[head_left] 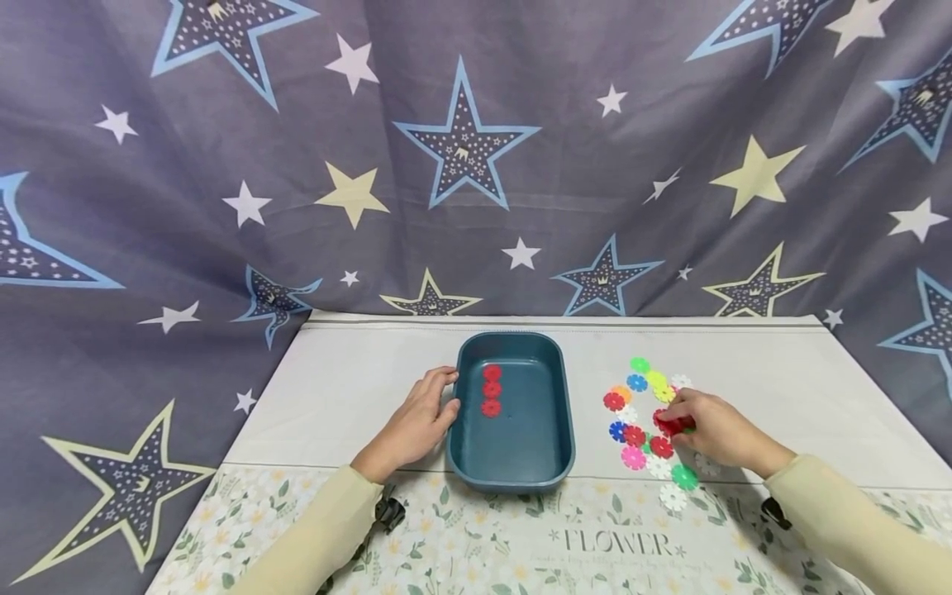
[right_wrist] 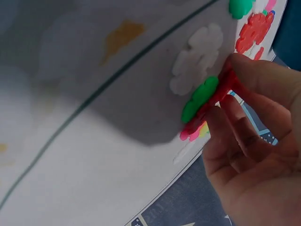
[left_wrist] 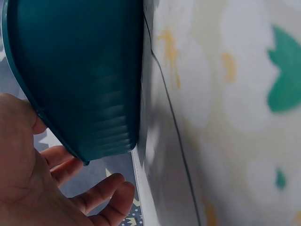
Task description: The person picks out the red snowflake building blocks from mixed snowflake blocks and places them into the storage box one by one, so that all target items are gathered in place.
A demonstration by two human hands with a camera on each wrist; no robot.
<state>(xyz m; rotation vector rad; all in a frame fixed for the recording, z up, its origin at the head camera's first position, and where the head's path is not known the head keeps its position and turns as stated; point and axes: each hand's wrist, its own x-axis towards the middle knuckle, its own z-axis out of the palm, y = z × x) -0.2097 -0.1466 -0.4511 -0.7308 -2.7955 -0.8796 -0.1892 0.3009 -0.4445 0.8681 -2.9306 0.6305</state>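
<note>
A dark teal tray (head_left: 511, 487) stands on the table, with three red flower-shaped plastic discs (head_left: 492, 388) in a column at its left inside. My left hand (head_left: 419, 419) rests against the tray's left rim; in the left wrist view its thumb and some relaxed fingers touch the rim (left_wrist: 47, 120). Over a loose group of coloured discs to the right, my right hand (head_left: 714, 428) pinches a red flower disc (right_wrist: 220, 96) between thumb and fingers. A green disc (right_wrist: 200, 100) lies against that red one; whether it is held too, I cannot tell.
Around the right hand lie red discs (head_left: 660, 447), a pink one (head_left: 633, 458), blue, yellow and orange ones, white ones (head_left: 673, 497) and a green one (head_left: 684, 477). A floral cloth (head_left: 461, 545) covers the table's front. Behind hangs a grey star-patterned curtain (head_left: 565, 207).
</note>
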